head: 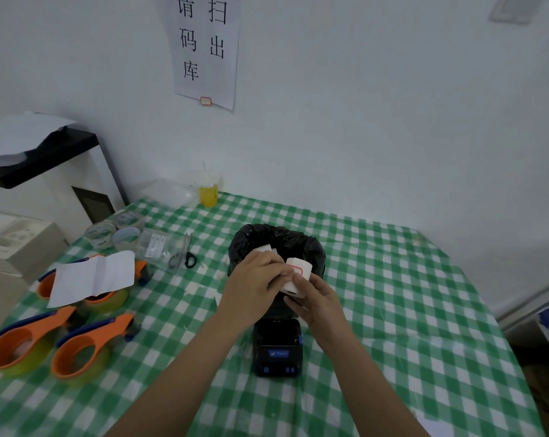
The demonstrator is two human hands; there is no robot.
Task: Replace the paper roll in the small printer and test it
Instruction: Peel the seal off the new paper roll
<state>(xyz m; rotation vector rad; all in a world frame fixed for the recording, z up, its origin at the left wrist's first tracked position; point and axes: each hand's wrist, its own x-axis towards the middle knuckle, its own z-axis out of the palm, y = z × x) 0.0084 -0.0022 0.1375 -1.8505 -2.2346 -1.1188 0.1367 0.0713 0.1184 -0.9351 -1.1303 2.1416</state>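
A small black printer [278,351] with blue buttons sits on the green checked tablecloth, its lid open toward the far side. Above it I hold a white paper roll [297,275] with red-outlined labels. My right hand [317,302] grips the roll from below and the right. My left hand [254,279] pinches the roll's loose end at its left side; a white strip [263,248] sticks up behind those fingers. Part of the roll is hidden by both hands.
A bin lined with a black bag [311,247] stands just behind the hands. To the left lie scissors [185,255], orange tape dispensers [87,348], clear tape rolls [112,231] and a sheet of paper [93,277]. A yellow cup [208,192] stands by the wall.
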